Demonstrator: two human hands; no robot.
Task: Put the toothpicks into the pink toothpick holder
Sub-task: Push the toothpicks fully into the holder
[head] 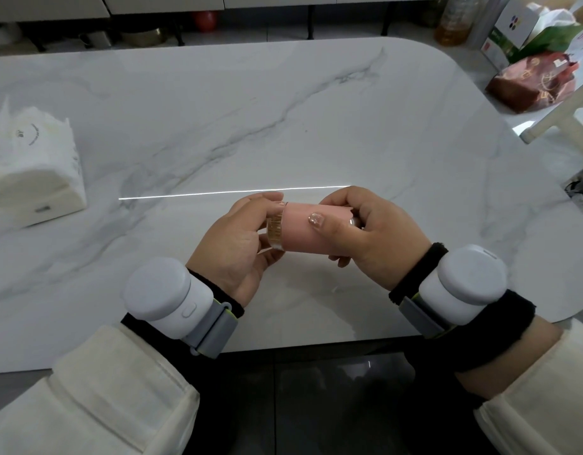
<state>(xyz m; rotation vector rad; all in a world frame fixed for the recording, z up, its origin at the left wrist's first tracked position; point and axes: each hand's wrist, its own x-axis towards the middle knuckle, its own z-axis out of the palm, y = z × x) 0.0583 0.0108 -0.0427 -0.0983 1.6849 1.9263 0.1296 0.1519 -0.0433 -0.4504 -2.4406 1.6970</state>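
Observation:
I hold the pink toothpick holder (308,233) lying sideways above the near part of the marble table (250,110). My right hand (375,238) grips its right end, thumb across the pink body. My left hand (240,244) closes around the left end, where a clear inner part packed with toothpicks (274,228) shows at the pink sleeve's mouth. How far the clear part sits inside the sleeve is hidden by my fingers.
A white tissue pack (30,165) sits at the table's left edge. Beyond the far right corner lie a red bag (533,82), boxes (513,27) and an oil bottle (454,24). A white chair frame (565,116) stands at the right.

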